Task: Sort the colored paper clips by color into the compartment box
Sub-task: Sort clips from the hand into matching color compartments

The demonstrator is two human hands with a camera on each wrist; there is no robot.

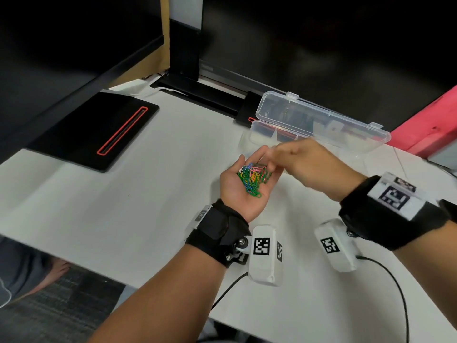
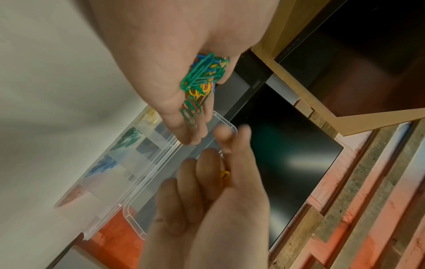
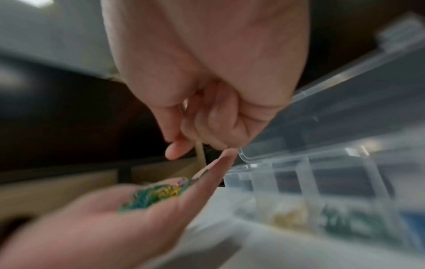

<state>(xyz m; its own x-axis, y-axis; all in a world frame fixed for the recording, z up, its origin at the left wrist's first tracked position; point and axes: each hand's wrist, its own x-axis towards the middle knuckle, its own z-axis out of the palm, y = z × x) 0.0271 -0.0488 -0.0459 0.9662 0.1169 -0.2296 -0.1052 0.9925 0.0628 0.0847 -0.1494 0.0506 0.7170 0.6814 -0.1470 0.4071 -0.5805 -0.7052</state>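
My left hand (image 1: 254,158) lies palm up above the white table (image 1: 148,206), cupping a tangled pile of green, yellow, blue and pink paper clips (image 1: 253,179). The right hand (image 1: 275,157) hovers over its fingertips and pinches one yellow clip (image 2: 224,174) between thumb and fingers. Just beyond both hands stands the clear compartment box (image 1: 257,136) with its lid (image 1: 321,117) open. In the left wrist view its compartments hold yellow clips (image 2: 150,116), green clips (image 2: 128,138), blue clips (image 2: 103,165) and reddish clips (image 2: 73,194). The right wrist view is blurred.
A black pad with a red-outlined slot (image 1: 99,129) lies at the far left. A dark monitor stand base (image 1: 193,91) sits behind the box. A pink block (image 1: 430,125) is at the right. A black cable (image 1: 398,285) trails over the table's near edge.
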